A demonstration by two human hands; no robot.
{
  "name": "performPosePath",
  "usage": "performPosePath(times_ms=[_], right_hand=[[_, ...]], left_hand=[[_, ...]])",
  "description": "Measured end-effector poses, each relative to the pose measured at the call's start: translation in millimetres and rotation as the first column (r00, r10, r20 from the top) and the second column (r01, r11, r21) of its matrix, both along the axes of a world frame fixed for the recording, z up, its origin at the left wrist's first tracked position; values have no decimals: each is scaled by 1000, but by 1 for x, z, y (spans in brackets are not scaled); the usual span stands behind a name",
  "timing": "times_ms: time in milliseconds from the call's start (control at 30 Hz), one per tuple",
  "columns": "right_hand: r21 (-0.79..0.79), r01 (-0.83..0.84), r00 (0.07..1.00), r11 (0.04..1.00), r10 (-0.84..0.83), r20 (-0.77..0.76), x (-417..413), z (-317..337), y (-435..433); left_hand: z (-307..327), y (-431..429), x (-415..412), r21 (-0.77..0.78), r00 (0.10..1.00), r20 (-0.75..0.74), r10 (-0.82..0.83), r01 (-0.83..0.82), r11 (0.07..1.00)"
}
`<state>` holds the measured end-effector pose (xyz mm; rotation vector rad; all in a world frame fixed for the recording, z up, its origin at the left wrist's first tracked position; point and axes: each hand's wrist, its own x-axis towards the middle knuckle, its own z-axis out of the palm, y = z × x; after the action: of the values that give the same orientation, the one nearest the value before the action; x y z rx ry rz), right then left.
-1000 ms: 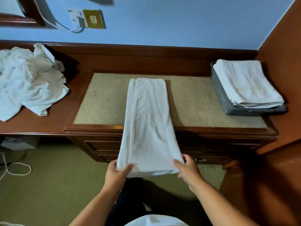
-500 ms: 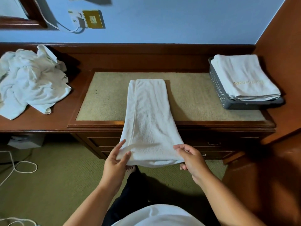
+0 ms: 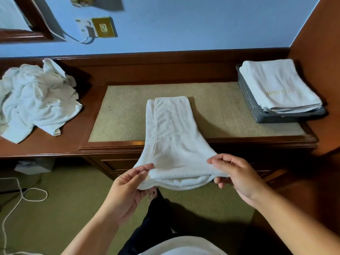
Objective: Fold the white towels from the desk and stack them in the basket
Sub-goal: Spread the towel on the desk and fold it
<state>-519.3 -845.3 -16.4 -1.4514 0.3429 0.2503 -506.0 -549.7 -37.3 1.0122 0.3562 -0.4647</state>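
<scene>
a long white towel (image 3: 171,133), folded into a narrow strip, lies in the middle of the frame with its far end flat on the tan inset (image 3: 217,111) of the wooden desk (image 3: 64,144) and its near end lifted off the front edge. the left hand (image 3: 128,188), at lower centre-left, pinches the towel's near left corner between thumb and fingers, the fingers curled under the cloth. the right hand (image 3: 237,175), at lower centre-right, grips the near right corner the same way, thumb on top and fingers beneath. the near edge sags a little between the two hands, and the layers of the fold show along it.

at the right of the frame a grey perforated basket (image 3: 248,100) sits on the desk's far right corner, holding a stack of folded white towels (image 3: 276,83); the top one bears gold lettering too blurred to read fully. at the left of the frame a crumpled heap of unfolded white towels (image 3: 35,100) rests on the lower desk section.

on the blue wall at upper left are a brass switch plate (image 3: 104,27) and a white cable (image 3: 55,32) trailing from it. another white cord (image 3: 24,196) loops on the green carpet at lower left.
</scene>
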Motion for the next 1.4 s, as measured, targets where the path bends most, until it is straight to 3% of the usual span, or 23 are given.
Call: performPosePath(times_ms=[300,500,600,667,833,1033,1133,1200,1300,1400], right_hand=[[149,172,980,974,-185,78,23,0,25],[94,16,988,995,-31,153,62,6,15],[91,-40,988,995,26,152,105,14,9],[28,-17,990,999,13,143,139,13,10],[-213,196,977,957,-172,126,233,-6,6],[-472,212,977,856,-188,98,319,-40,2],[-618,248,968,746,-217,128,344,-59,-1],[-670,247,966,700,-235,110,359,-73,-3],[-702,248,963,668,-249,103,375,-98,-5],[-745,197,974,637,-212,76,392,-118,-9]], left_hand=[[10,6,30,6,998,59,-2,2,1000],[17,11,70,-53,997,78,-10,14,998],[18,12,113,12,987,145,-69,68,998],[18,11,147,139,971,202,-126,99,985],[-5,-2,240,620,899,300,-319,71,782],[-36,-22,338,778,921,245,-303,0,629],[-54,-20,369,894,914,192,-356,-13,448],[-62,-18,391,921,904,190,-383,-28,389],[-69,-21,417,836,914,145,-379,91,541],[-79,-25,434,779,943,69,-327,154,608]])
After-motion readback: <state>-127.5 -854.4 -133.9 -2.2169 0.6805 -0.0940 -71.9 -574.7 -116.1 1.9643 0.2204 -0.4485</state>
